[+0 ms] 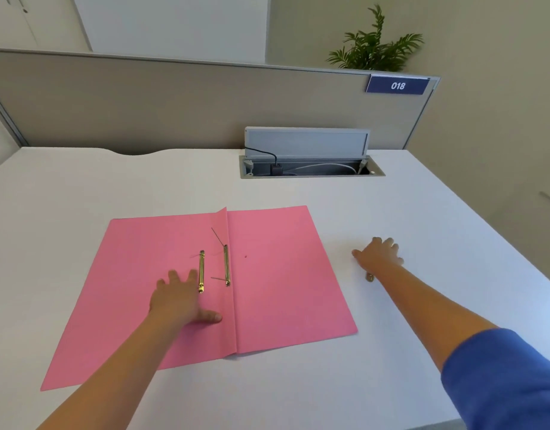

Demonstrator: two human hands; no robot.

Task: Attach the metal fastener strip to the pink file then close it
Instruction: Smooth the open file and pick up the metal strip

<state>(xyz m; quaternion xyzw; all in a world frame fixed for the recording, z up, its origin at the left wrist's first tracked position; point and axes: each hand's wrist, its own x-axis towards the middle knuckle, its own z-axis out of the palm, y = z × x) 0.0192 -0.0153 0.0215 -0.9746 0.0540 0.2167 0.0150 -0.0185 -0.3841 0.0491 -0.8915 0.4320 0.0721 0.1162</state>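
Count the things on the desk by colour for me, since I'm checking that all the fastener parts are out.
Pink: 1, the open file.
Brass-coloured metal: 3, two strips on the file and a piece showing under the right hand.
Total: 4.

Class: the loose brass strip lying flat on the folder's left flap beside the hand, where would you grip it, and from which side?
Pinch the brass strip mid-length across its narrow width, from above: it lies flat on the pink file, long edges exposed, the left hand beside it.
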